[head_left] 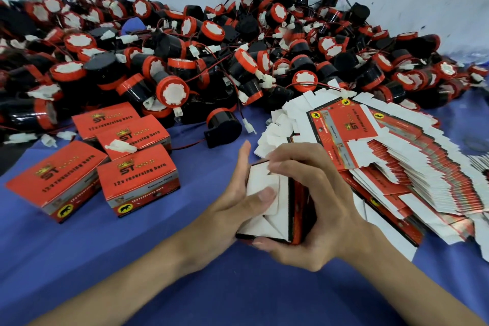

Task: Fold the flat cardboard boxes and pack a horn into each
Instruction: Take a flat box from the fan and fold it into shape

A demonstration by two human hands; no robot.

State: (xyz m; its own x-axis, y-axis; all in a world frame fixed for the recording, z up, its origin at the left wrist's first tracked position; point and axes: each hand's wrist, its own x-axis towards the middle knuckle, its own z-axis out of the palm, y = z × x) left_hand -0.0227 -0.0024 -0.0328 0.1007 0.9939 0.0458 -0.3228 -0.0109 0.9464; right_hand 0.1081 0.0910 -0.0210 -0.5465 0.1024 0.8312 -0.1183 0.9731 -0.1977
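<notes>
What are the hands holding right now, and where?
One half-folded box: left hand grips its left side, thumb on a flap; right hand wraps its right side.

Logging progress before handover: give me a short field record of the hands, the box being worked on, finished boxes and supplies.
left hand: cradles the box, thumb on a white flap
right hand: fingers curled round the box
box state: end flaps partly folded in
folded boxes: four, at left on the blue cloth
flat boxes: fanned stack at right
horns: large pile behind; one loose horn nearer the hands
</notes>
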